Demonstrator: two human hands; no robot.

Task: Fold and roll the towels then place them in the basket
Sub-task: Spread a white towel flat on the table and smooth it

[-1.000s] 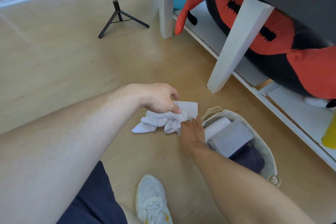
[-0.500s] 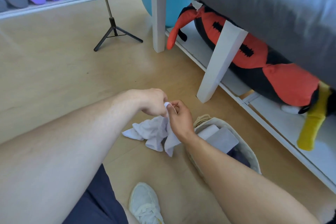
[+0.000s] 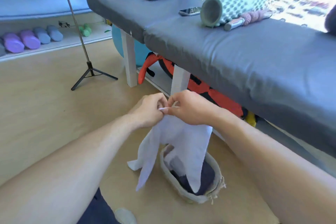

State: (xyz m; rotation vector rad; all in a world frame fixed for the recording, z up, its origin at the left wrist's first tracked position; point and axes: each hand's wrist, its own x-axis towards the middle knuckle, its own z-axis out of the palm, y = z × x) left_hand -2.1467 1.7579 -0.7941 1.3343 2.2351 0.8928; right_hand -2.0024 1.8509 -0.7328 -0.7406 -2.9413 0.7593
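1. Your left hand (image 3: 149, 110) is raised in front of you with the forearm running up from the lower left. Its fingers are curled, and its grip is clamped on the top edge of the white towel (image 3: 179, 143).
2. Your right hand (image 3: 190, 109) comes in from the lower right and meets the left, knuckle to knuckle. Its fingers are curled too, pinching the same top edge just beside the left grip.
3. The two grips touch, so the towel is gathered at one point rather than spread between them.
4. The towel hangs straight down from both grips, with its long axis vertical. It is creased and unfolded, and it splits into two drooping tails.
5. The tail below your left grip ends in a point above the wooden floor (image 3: 45, 114), just left of the basket (image 3: 217, 172).
6. The tail below your right grip reaches down into the basket, ending over the dark towel (image 3: 207, 176) lying inside. Whether they touch cannot be told.
7. The basket stands on the floor directly beneath your grips, beside the grey padded bench (image 3: 236, 51) to the right of your right grip.
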